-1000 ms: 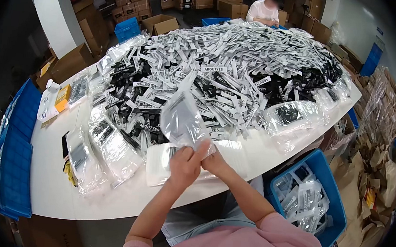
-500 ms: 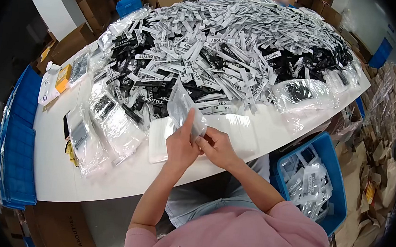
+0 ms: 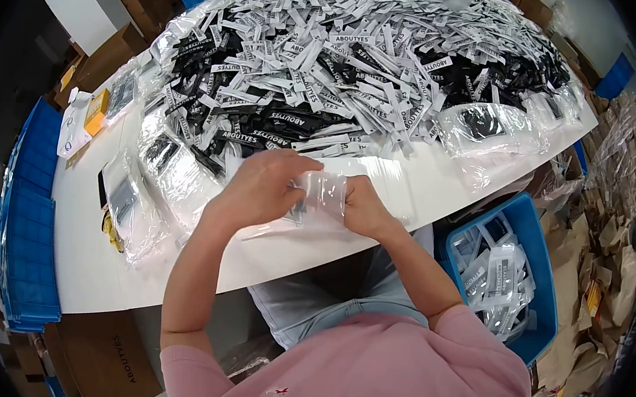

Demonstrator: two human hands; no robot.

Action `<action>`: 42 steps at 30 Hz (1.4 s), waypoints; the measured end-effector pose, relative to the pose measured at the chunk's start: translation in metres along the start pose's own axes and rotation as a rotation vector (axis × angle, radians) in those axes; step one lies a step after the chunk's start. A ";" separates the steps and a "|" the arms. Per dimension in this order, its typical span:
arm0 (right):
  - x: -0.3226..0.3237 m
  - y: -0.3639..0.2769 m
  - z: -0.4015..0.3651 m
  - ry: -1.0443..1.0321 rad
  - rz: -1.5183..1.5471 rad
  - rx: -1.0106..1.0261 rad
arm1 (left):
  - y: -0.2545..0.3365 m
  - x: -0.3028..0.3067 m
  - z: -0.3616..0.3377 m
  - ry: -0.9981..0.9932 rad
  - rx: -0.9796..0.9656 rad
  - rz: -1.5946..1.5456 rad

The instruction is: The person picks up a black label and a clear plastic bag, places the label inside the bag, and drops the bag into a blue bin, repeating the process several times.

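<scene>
A clear plastic bag [image 3: 326, 193] is stretched between my two hands above the front of the white table. My left hand [image 3: 258, 186] grips its left end, the fingers along the top and the thumb lower down. My right hand [image 3: 366, 209] is closed in a fist on the bag's right end. Something grey shows through the plastic by my left thumb, too small to make out. Under and behind the bag lies a stack of clear flat bags [image 3: 391, 186], partly covered by my hands.
A big heap of black and white ABOUTYES strips [image 3: 329, 71] covers the table's back. Filled plastic packs [image 3: 132, 201] lie left, others [image 3: 482, 133] right. A blue bin [image 3: 544, 294] with packed bags stands by my right side. Brown paper [image 3: 589, 298] lies beyond it.
The bag was upright and tilted in my hands; now it is level and pulled sideways. My left hand has moved left and up, and my right hand has closed into a fist.
</scene>
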State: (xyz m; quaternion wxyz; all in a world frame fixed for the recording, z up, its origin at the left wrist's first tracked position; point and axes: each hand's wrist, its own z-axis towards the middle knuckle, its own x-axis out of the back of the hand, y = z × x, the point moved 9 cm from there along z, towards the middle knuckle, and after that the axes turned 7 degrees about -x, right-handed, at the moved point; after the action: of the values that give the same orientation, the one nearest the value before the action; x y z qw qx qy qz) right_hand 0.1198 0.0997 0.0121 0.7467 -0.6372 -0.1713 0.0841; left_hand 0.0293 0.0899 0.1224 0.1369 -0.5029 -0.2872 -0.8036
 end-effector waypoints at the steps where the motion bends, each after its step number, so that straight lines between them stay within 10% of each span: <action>1: -0.002 0.007 0.001 -0.051 0.007 -0.078 | -0.012 -0.004 0.001 -0.063 0.097 -0.048; 5: 0.004 -0.002 -0.008 -0.065 0.379 -0.298 | -0.040 -0.015 -0.009 -0.051 0.309 -0.250; 18: 0.010 -0.032 -0.024 -0.063 -0.224 -0.087 | -0.040 -0.051 -0.053 0.256 0.493 -0.782; 21: 0.009 -0.031 -0.026 -0.041 -0.397 0.064 | -0.001 -0.013 -0.042 0.361 0.093 -0.038; 26: -0.003 -0.056 -0.039 0.006 -0.583 0.271 | 0.032 -0.033 -0.021 0.129 -0.066 0.144; 31: 0.083 -0.042 -0.080 0.075 -0.568 0.150 | -0.007 -0.057 -0.036 -0.039 0.177 -0.012; 35: 0.258 0.012 -0.172 0.221 -0.836 -0.587 | -0.055 -0.052 -0.088 0.108 0.419 -0.214; 38: 0.277 -0.029 -0.191 0.659 -1.456 -0.155 | -0.042 -0.057 -0.088 0.157 0.316 -0.082; 42: 0.181 -0.006 -0.073 0.341 -0.628 -0.160 | -0.028 -0.089 -0.058 0.130 0.222 0.107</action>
State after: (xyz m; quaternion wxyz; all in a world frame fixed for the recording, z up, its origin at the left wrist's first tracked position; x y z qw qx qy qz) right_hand 0.3136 0.0941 0.0353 0.7018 -0.6147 -0.2379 -0.2703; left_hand 0.0130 0.0713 0.0152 0.2527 -0.4461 -0.3377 -0.7894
